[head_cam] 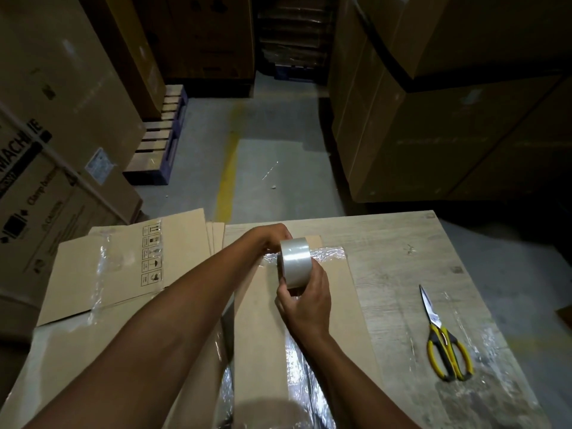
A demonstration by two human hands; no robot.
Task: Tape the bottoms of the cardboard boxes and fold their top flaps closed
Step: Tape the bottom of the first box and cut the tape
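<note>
The box (263,335) lies on the worktop (402,243) straight in front of the person, running from 6 o'clock out toward 12. A shiny tape strip (297,366) runs along its seam. At the far end the right hand (305,301) has its grip clamped on the tape roll (295,261), thumb on the near side and fingers round the rim, with the roll standing on edge over the box. The left hand (272,238) sits just beyond it at 12 o'clock, at the box's far edge. Its fingers look curled, but the roll hides what they are on, so I cannot tell whether that grip has the tape end or only presses the cardboard.

The tape past the roll, toward 1 o'clock, is already crinkled onto the worktop (a bad sign). If it is stuck down there, the box may drag or the strip may tear when lifted. A slack pull could also wrinkle the tape off the seam and leave the bottom weak. The scissors (445,342) lie well apart at 3 o'clock, a reach away for the cut. Flattened boxes (123,267) wait at 10 o'clock.
</note>
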